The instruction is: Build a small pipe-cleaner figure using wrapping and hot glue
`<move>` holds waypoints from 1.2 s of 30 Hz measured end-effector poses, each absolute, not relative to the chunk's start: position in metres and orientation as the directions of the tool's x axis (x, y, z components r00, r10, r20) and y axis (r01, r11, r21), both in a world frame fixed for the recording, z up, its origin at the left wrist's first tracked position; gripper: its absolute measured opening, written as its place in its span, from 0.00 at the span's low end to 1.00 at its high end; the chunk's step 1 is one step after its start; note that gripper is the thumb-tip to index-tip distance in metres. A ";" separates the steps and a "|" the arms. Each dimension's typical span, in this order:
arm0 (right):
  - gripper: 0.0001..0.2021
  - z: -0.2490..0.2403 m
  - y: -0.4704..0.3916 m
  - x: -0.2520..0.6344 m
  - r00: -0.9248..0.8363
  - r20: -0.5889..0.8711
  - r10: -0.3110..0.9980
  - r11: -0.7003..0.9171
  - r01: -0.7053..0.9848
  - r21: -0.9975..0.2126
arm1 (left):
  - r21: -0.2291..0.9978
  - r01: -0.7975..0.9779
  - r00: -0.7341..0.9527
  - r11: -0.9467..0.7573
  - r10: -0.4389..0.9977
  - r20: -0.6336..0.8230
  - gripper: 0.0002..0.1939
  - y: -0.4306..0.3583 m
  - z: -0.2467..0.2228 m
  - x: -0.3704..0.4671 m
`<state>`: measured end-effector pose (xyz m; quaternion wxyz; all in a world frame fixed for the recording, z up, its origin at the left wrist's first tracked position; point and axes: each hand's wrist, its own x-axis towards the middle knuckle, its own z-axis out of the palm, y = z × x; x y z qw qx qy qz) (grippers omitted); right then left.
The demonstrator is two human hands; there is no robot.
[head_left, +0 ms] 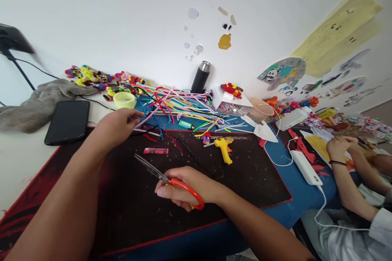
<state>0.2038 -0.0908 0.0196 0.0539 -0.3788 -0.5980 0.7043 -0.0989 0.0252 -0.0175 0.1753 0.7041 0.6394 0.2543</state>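
My right hand [183, 185] grips a pair of scissors [174, 183] by their red handles, the blades pointing left over the dark mat. My left hand [122, 124] reaches to the left end of a heap of coloured pipe cleaners [183, 106]. Its fingers are partly bent and apart, beside a pink pipe cleaner; I make out nothing held. Between the hands lies a red lighter [156, 151]. Right of it are a yellow glue gun [226, 150] and a small purple-and-red figure [207, 138]. A green lighter [185, 124] sits in front of the heap.
A phone [67, 122], grey cloth [33, 104] and yellow bowl [124, 100] are at left. A black thermos [201, 77] stands by the wall. To the right, a white power strip [309, 167] trails its cable, near another person's hands [341, 149].
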 end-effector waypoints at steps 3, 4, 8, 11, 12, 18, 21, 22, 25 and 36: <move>0.23 0.022 -0.086 0.207 -0.747 -0.395 0.536 -0.025 0.453 -0.891 | 0.548 0.825 0.063 -0.136 0.987 0.149 0.19 0.022 -0.008 -0.095; 0.20 0.021 -0.085 0.206 -0.764 -0.331 0.554 0.132 0.473 -0.871 | 0.541 0.825 0.095 -0.163 0.984 0.153 0.17 0.021 -0.006 -0.089; 0.17 0.017 -0.082 0.196 -0.781 -0.260 0.568 0.581 0.604 -0.545 | 0.501 0.816 0.231 -0.289 0.957 0.175 0.12 0.014 -0.009 -0.059; 0.13 0.017 -0.083 0.186 -0.800 -0.268 0.537 0.691 0.599 -0.404 | 0.459 0.812 0.313 -0.361 0.933 0.179 0.10 0.013 -0.016 -0.044; 0.13 0.017 -0.084 0.184 -0.809 -0.258 0.529 0.711 0.588 -0.386 | 0.444 0.813 0.334 -0.378 0.926 0.178 0.10 0.014 -0.019 -0.041; 0.15 0.022 -0.088 0.178 -0.851 -0.191 0.490 0.779 0.526 -0.342 | 0.361 0.821 0.415 -0.443 0.896 0.159 0.11 0.022 -0.033 -0.035; 0.19 0.028 -0.089 0.180 -0.854 -0.220 0.472 0.789 0.520 -0.326 | 0.335 0.818 0.443 -0.468 0.883 0.153 0.11 0.023 -0.036 -0.035; 0.19 0.029 -0.089 0.181 -0.853 -0.226 0.470 0.789 0.521 -0.327 | 0.328 0.816 0.452 -0.476 0.879 0.151 0.11 0.023 -0.036 -0.036; 0.19 0.030 -0.089 0.182 -0.852 -0.208 0.481 0.782 0.524 -0.337 | 0.312 0.815 0.469 -0.489 0.872 0.140 0.11 0.023 -0.036 -0.037; 0.17 0.023 -0.088 0.184 -0.880 -0.107 0.463 0.795 0.466 -0.388 | 0.347 0.813 0.441 -0.467 0.884 0.157 0.12 0.020 -0.037 -0.040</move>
